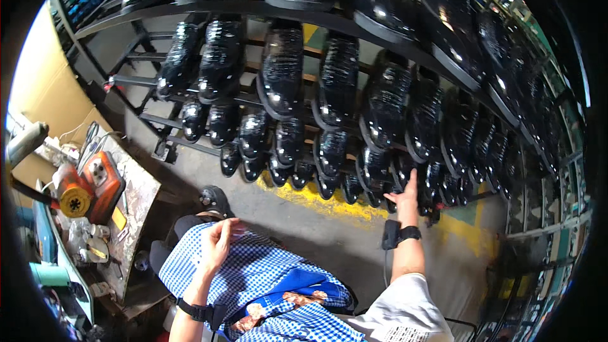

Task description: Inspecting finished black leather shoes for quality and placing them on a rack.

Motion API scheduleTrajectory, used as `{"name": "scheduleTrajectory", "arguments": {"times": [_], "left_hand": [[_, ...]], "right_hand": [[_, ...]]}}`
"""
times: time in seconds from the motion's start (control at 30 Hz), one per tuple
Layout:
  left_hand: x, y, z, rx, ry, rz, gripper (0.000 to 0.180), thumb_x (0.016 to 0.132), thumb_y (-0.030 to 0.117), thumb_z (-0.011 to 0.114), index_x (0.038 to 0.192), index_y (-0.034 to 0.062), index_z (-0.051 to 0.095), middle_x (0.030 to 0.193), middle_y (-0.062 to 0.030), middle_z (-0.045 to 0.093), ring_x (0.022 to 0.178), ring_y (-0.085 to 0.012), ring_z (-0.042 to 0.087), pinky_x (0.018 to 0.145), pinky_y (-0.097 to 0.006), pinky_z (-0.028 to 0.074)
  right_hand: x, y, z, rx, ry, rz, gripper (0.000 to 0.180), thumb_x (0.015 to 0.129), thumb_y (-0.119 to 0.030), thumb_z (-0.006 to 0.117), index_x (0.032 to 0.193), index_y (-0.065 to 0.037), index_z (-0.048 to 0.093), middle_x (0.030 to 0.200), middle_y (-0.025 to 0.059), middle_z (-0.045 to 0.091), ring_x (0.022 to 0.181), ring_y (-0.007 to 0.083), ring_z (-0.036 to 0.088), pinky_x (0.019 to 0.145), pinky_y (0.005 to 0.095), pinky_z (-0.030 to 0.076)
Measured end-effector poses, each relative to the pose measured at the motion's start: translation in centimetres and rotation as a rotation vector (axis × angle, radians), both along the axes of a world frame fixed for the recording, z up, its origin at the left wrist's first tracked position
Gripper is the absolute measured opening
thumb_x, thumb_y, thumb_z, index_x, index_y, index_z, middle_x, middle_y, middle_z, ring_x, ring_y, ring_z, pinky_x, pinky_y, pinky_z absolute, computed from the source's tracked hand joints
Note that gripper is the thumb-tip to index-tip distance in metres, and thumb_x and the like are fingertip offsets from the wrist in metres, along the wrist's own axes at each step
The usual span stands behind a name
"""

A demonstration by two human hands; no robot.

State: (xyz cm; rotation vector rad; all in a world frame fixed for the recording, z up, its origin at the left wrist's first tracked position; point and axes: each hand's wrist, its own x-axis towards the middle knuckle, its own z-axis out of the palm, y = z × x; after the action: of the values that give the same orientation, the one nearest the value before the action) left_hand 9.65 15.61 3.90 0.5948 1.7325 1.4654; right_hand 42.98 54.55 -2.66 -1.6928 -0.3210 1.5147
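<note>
Right hand [405, 197] is stretched forward and up to the lowest row of black shoes [373, 168] on the sloped rack [190, 9]. Fingers are extended and loose, index tip [413, 174] pointing at or just touching a shoe in the right part of that row; nothing is gripped. Actual contact cannot be confirmed, since the dark shoes merge behind the fingertip.

Key relation: the targeted shoe lies directly beyond the right fingertips, far side and slightly up. Its long axis runs down the rack slope, toe end toward the person, roughly in line with the right forearm. So the shoe is met end-on, not from the side.

Left hand [218, 240] is well apart from the rack, held near the body over the blue checked apron [266, 272]. Fingers are curled loosely; whether something small is pinched cannot be told. The right hand is clearly the nearer one to the shoes.

Both wrists carry dark straps; the black wristband [408, 233] is seen on the right.

Yellow floor marking [329, 202] lies between the person and the rack foot. At the near left, a cluttered workbench [142, 196] holds an orange tool [101, 183], unrelated to either hand at this moment.
</note>
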Motion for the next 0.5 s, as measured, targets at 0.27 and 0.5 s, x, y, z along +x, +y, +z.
{"name": "scheduleTrajectory", "arguments": {"times": [0.27,0.5], "left_hand": [[0.0,-1.4,19.5,0.690,0.762,0.304,0.035,0.096,0.026,0.037,0.073,0.0022,0.051,0.063,-0.0148,0.061,0.048,-0.0217,0.058,0.048,-0.030,0.049],[1.2,-3.8,28.3,1.632,0.523,0.103,0.023,0.093,0.022,0.044,0.093,0.0047,0.060,0.086,-0.0113,0.064,0.074,-0.0216,0.063,0.067,-0.039,0.051]], "right_hand": [[2.6,-4.1,-0.3,0.797,-0.078,0.533,0.051,0.087,0.001,0.045,0.136,-0.005,0.032,0.137,0.0119,0.029,0.121,0.0240,0.037,0.091,0.0365,0.047],[13.0,-7.8,-3.0,0.415,0.499,-0.002,0.040,0.083,-0.015,0.059,0.121,-0.005,0.051,0.120,0.0131,0.053,0.109,0.0271,0.052,0.090,0.0416,0.046]]}}
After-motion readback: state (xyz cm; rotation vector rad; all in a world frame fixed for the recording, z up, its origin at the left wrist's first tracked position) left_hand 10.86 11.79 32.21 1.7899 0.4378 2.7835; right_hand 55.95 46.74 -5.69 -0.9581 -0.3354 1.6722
